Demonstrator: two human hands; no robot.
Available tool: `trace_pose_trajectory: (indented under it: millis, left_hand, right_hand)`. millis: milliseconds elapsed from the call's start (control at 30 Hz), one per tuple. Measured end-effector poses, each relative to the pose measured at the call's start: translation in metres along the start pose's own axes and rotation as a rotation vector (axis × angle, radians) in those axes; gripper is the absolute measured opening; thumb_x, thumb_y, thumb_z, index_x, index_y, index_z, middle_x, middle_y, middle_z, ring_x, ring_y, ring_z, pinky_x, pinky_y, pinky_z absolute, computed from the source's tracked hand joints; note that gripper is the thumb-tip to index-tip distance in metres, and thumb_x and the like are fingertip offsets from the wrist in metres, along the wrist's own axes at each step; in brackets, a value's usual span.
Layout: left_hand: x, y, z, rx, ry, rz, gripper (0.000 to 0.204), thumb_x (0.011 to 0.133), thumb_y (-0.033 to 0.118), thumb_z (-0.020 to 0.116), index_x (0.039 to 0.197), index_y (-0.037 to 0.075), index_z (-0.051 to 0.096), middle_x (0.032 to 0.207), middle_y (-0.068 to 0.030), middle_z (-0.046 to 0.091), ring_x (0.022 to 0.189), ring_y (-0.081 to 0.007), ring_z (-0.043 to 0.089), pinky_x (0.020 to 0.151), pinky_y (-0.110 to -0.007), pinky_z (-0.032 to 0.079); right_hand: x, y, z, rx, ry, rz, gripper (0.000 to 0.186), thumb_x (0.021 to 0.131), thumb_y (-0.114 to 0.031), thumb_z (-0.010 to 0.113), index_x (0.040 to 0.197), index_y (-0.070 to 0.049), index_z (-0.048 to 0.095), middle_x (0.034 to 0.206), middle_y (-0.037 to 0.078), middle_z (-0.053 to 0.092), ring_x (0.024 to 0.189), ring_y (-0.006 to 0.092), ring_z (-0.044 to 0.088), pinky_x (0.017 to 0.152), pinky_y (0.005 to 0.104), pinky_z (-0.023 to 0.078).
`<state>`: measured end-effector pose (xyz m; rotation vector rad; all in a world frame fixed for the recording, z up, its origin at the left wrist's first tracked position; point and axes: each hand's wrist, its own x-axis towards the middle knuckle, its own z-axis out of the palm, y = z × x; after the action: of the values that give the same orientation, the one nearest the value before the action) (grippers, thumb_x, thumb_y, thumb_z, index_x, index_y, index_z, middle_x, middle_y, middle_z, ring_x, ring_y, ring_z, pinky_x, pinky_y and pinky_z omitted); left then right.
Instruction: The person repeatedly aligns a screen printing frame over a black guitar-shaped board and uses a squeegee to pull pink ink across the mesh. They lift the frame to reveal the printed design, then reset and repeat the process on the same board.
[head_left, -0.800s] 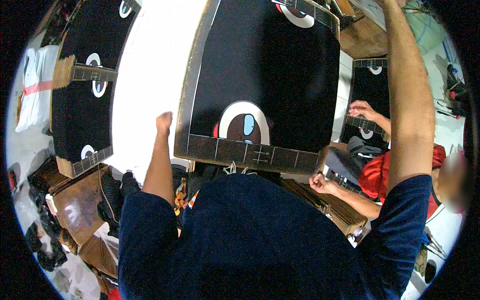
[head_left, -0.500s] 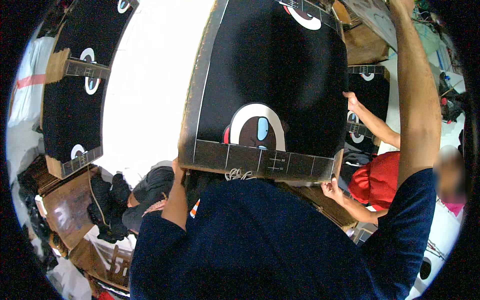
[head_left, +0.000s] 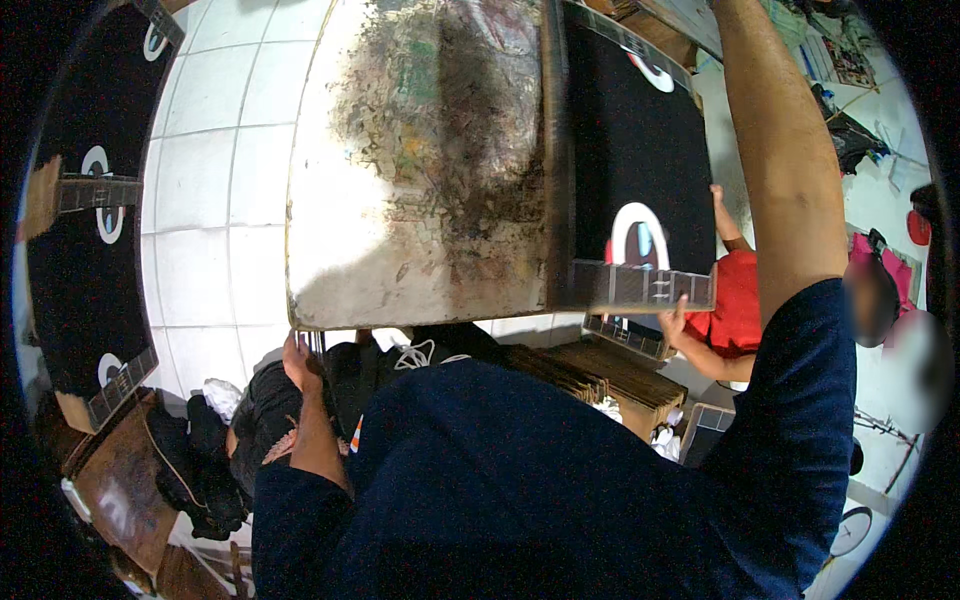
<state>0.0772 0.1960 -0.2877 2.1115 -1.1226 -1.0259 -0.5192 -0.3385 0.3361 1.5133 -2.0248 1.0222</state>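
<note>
My left hand (head_left: 301, 362) is at the lower left corner of a large paint-stained board (head_left: 430, 200), its fingers closed around the edge beside some thin dark strips. On the right, a black fabric panel (head_left: 635, 140) printed with cartoon eyes lies against the stained board, with a dark ruled strip along its lower end. A person in red (head_left: 735, 290) has one hand (head_left: 678, 325) at that panel's lower edge and another at its right side. My right forearm (head_left: 785, 150) stretches up past the panel, and the hand itself lies beyond the top edge.
More black panels with eye prints (head_left: 85, 230) stand along the far left, above white floor tiles (head_left: 195, 200). Stacked brown boards (head_left: 570, 375) lie below the stained board. Dark cloth (head_left: 200, 450) and a brown board (head_left: 115, 480) are at lower left.
The black panel has shifted right, and the stained board now shows at its left. My left hand has moved left and down. My right arm has swung a little left.
</note>
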Motion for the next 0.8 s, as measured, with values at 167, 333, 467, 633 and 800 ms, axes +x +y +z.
trace_pose_trajectory:
  millis: [167,333,467,633,800]
  left_hand:
    - [0.011,0.040,-0.041,0.349,-0.115,-0.241,0.031,0.092,0.009,0.064,0.120,0.011,0.077,0.104,-0.0222,0.075,0.099,-0.0372,0.073,0.085,-0.046,0.056]
    - [0.045,0.167,-0.076,0.098,0.301,0.166,0.023,0.093,0.021,0.075,0.106,0.001,0.080,0.098,-0.0211,0.077,0.089,-0.0318,0.076,0.080,-0.040,0.058]
    - [0.098,0.308,-0.090,-0.052,0.519,0.521,0.019,0.091,0.015,0.081,0.099,-0.002,0.080,0.088,-0.0179,0.076,0.077,-0.0239,0.072,0.073,-0.037,0.057]
    - [0.097,0.456,-0.106,-0.025,0.686,0.611,0.021,0.087,0.021,0.085,0.096,0.003,0.080,0.079,-0.0104,0.070,0.067,-0.0163,0.066,0.056,-0.028,0.053]
    - [0.019,0.526,-0.141,-0.145,0.784,0.644,0.015,0.085,0.019,0.086,0.091,0.005,0.082,0.073,-0.0043,0.070,0.064,-0.0117,0.061,0.059,-0.027,0.047]
  right_hand:
    - [0.004,-0.008,-0.005,-0.004,0.014,-0.030,0.043,0.091,-0.035,0.071,0.122,-0.006,0.069,0.119,0.022,0.072,0.116,0.0373,0.068,0.097,0.0431,0.051]
    - [0.008,-0.008,-0.002,0.004,-0.006,0.005,0.040,0.091,-0.035,0.070,0.122,-0.010,0.070,0.117,0.020,0.073,0.112,0.0368,0.069,0.094,0.0437,0.052]
    - [0.012,-0.015,-0.004,-0.005,0.020,0.005,0.043,0.091,-0.038,0.070,0.125,-0.012,0.069,0.119,0.019,0.073,0.114,0.0379,0.068,0.095,0.0451,0.052]
    - [-0.002,-0.031,-0.017,0.000,-0.006,0.102,0.047,0.090,-0.044,0.069,0.131,-0.021,0.067,0.124,0.016,0.073,0.116,0.0375,0.068,0.096,0.0457,0.053]
    - [-0.004,-0.035,-0.026,0.007,-0.096,0.157,0.046,0.092,-0.036,0.059,0.134,-0.018,0.066,0.128,0.022,0.070,0.120,0.0380,0.067,0.102,0.0487,0.052]
